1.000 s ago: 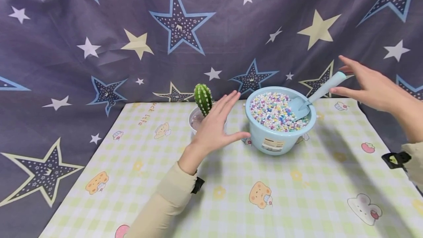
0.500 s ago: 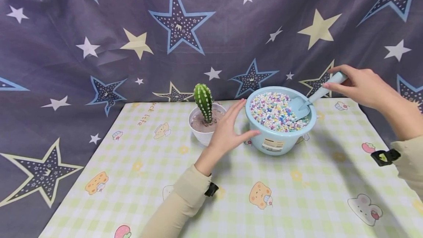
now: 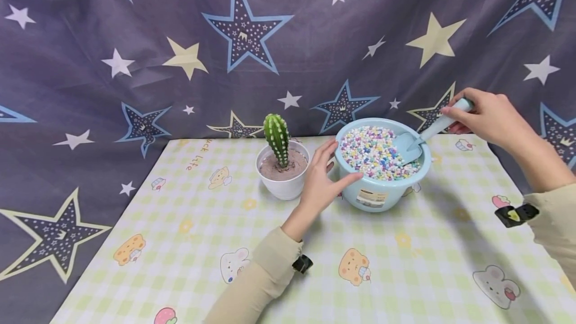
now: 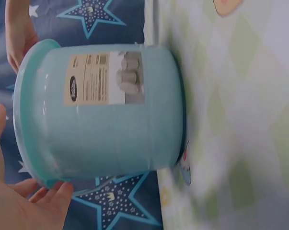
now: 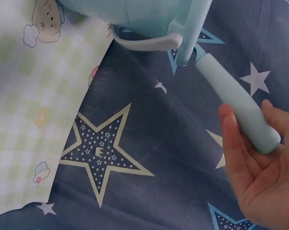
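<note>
A light blue bucket filled with small multicoloured beads stands toward the back right of the table. A light blue scoop leans in it, its blade in the beads and its handle sticking out past the right rim. My right hand holds the end of that handle between thumb and fingers. At the bucket's left side is my left hand, its fingertips touching the rim. In the left wrist view, the thumb of the left hand stands apart from the rim.
A cactus in a white pot stands just left of the left hand. The bucket's pale carrying handle hangs down its side. A checked tablecloth covers the table, with a star-patterned curtain behind.
My right hand has closed its fingers around the scoop's handle. The left hand has moved right from in front of the cactus pot to the bucket's rim. Bucket and scoop have not moved.
</note>
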Demonstrator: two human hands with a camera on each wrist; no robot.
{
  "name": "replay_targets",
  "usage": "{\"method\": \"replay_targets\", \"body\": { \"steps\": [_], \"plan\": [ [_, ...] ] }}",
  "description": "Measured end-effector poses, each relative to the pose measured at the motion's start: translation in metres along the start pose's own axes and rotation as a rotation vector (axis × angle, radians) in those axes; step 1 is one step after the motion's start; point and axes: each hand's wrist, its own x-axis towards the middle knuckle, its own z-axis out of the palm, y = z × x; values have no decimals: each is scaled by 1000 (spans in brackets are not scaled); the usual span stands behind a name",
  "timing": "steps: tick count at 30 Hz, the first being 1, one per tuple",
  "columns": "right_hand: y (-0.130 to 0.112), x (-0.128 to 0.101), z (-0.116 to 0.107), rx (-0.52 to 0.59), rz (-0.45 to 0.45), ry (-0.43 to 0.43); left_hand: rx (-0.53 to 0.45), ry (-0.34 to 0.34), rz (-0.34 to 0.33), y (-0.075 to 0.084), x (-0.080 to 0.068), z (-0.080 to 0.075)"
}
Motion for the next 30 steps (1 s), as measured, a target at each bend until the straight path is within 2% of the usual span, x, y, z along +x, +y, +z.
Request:
{"method": "replay_targets", "body": {
  "steps": [7, 15, 22, 30],
  "plan": [
    [-9, 4, -2, -104, 11, 64, -117, 28, -47, 0, -1, 10],
    [-21, 6, -13, -207, 48, 113, -175, 24, -82, 1, -1, 13],
    [-24, 2, -21, -225, 38, 172, -196, 19, -86, 1, -2, 13],
    [-21, -5, -11, -179, 114, 129, -230, 12, -88, 0, -2, 14]
  ]
}}
